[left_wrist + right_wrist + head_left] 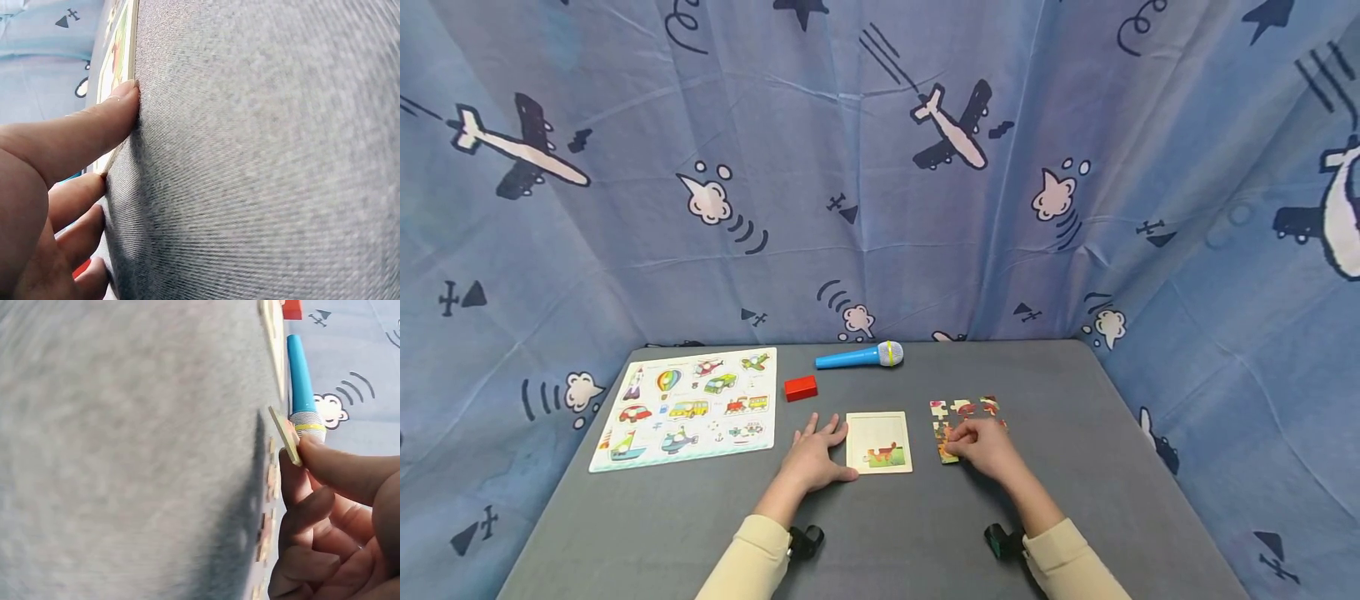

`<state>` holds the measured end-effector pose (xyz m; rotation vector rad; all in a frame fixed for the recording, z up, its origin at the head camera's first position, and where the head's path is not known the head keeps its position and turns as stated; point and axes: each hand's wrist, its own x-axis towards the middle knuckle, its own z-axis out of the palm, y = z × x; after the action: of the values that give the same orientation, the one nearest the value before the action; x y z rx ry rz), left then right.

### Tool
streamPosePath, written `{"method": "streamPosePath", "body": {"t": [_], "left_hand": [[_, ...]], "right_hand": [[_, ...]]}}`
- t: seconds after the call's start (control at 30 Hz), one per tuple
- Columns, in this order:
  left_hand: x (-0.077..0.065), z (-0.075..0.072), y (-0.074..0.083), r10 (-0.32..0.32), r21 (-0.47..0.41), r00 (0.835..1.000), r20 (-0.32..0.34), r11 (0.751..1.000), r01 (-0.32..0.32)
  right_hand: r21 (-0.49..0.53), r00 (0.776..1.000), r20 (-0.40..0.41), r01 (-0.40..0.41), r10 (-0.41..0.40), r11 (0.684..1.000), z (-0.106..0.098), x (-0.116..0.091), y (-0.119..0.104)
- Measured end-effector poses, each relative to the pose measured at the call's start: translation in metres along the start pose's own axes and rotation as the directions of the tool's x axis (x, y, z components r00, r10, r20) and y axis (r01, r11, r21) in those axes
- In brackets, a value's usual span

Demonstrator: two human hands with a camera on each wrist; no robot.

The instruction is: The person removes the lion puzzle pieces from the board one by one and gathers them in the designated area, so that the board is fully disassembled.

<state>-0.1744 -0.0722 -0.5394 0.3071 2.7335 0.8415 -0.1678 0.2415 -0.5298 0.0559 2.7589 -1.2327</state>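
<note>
My left hand (812, 458) lies with its fingers spread at the left side of a square wooden puzzle tray (876, 423). In the left wrist view the thumb (119, 112) presses on the tray's edge, and a fingertip touches near its corner. Several joined pieces showing an orange animal on green (886, 455) fill the tray's lower right. Between thumb and fingers my right hand (988, 447) pinches a thin wooden puzzle piece (285, 437), raised off the table in the right wrist view. Loose puzzle pieces (938, 408) lie beneath and beyond that hand, some of them hidden by it.
A white picture board of vehicles (688, 442) lies at the left. Behind the tray are a red block (801, 388) and a blue toy microphone (850, 358). The grey table (1120, 483) ends at a blue curtain (790, 275) printed with airplanes.
</note>
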Motion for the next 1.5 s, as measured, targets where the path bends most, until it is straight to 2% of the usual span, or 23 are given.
{"method": "streamPosePath", "body": {"t": [0.37,0.6,0.8,1.03,1.37,1.5], "left_hand": [[-0.001,0.0,0.0,0.011,-0.005,1.0,-0.004,1.0,-0.011],[-0.001,0.001,-0.001,0.012,-0.005,1.0,-0.012,1.0,-0.012],[-0.001,0.001,-0.001,0.004,-0.007,1.0,-0.01,1.0,-0.004],[0.0,0.001,-0.001,-0.006,-0.007,1.0,-0.006,1.0,0.006],[0.0,0.0,0.0,0.004,0.002,1.0,-0.007,1.0,-0.004],[-0.001,0.0,-0.001,0.012,0.006,1.0,-0.011,1.0,-0.012]], "right_hand": [[-0.123,0.999,-0.03,0.015,-0.018,0.992,0.008,-0.001,0.003],[-0.102,0.998,-0.053,0.037,-0.042,0.994,0.007,0.0,-0.006],[-0.045,0.997,-0.007,0.079,-0.08,0.996,0.011,0.0,-0.025],[-0.016,0.993,-0.008,0.122,-0.122,0.992,0.03,0.003,-0.048],[-0.006,0.979,0.11,0.171,-0.17,0.985,0.067,0.006,-0.072],[-0.042,0.97,0.126,0.212,-0.206,0.976,0.079,0.008,-0.074]]}}
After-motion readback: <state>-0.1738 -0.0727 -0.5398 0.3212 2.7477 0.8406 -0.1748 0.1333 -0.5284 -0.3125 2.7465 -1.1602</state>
